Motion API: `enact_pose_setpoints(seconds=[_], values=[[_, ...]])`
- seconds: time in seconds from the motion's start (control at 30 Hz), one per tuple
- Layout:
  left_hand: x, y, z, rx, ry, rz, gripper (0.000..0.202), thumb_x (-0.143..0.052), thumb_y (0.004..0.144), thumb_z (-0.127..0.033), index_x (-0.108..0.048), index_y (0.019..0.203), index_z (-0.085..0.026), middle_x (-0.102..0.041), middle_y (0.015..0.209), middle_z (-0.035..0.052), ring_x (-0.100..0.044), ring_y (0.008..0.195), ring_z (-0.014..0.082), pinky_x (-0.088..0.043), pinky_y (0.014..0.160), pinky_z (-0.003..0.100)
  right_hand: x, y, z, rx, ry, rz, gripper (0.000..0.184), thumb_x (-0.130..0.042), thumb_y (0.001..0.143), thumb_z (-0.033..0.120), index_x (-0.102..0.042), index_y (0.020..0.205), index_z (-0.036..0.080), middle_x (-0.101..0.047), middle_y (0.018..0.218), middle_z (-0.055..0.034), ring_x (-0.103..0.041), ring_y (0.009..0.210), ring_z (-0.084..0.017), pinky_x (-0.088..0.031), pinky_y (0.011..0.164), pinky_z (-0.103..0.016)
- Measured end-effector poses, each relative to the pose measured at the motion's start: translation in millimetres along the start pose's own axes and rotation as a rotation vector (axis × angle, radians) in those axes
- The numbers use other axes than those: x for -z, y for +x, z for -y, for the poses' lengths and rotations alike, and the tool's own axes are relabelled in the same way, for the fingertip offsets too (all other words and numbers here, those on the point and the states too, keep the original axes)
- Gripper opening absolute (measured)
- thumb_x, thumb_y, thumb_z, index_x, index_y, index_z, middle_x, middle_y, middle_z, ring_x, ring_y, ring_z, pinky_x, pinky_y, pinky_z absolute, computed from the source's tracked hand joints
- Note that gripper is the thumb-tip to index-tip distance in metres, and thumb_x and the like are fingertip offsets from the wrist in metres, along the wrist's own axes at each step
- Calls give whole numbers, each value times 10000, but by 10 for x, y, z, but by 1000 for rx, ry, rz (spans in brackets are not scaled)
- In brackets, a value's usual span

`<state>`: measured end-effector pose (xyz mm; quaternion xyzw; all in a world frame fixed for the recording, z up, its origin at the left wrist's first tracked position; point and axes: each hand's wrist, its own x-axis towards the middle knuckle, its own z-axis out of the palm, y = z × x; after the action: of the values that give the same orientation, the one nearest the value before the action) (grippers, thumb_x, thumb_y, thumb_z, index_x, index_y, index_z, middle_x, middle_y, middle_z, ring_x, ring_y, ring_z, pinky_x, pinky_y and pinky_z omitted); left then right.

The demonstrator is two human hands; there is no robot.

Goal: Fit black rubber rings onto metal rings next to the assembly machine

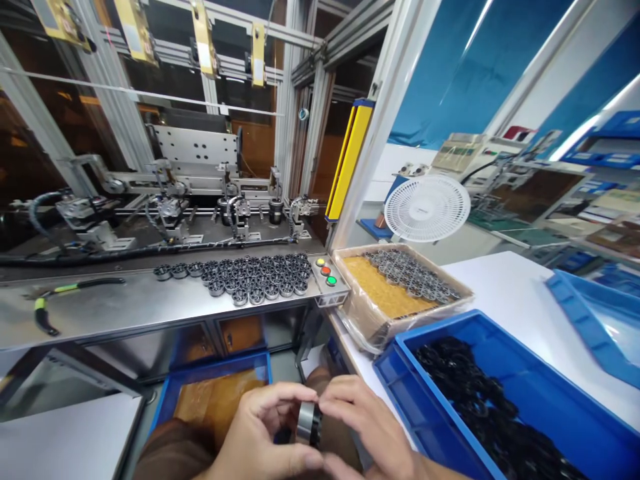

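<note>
Low in the head view, my left hand [260, 433] and my right hand [365, 427] meet around a small round metal part [309, 423] with a dark ring on it. Fingers of both hands are curled on it, pinching it from each side. Just to the right of my hands a blue bin [550, 393] holds a heap of black rings [480, 400]. Beyond it a cardboard box [360, 313] lined with plastic holds several metal round parts [407, 270] on yellow sheet.
A steel bench [125, 307] carries several rows of the same round metal parts [255, 273], a button panel [327, 277] and green-handled pliers [55, 297]. Behind is an enclosed machine [200, 193]. A white fan [427, 208] and another blue bin [595, 313] stand on the white table; a blue bin [215, 393] sits under the bench.
</note>
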<state>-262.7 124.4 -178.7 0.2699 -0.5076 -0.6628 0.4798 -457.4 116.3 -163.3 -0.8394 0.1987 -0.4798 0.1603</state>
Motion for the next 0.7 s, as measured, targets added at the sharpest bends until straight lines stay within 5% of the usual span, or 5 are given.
enact_pose_setpoints(seconds=[0.5,0.7], values=[[79,-14,73,92,-106,34,531,-862,553,-93,-715,1041,-243,-740,940,58,-691,852,175,-524,762,241,54,50,-19,217,-225,4,311,-553,880,145,-505,1178,68,-641,958,-146,-594,932,-202,-559,783,-334],[1,-71,7,209,-135,-180,495,-906,463,-168,-764,933,-236,-744,888,54,-705,822,229,-552,735,283,25,50,-27,221,-206,37,349,-605,834,138,-512,1153,30,-632,950,-168,-578,894,-219,-551,761,-349]])
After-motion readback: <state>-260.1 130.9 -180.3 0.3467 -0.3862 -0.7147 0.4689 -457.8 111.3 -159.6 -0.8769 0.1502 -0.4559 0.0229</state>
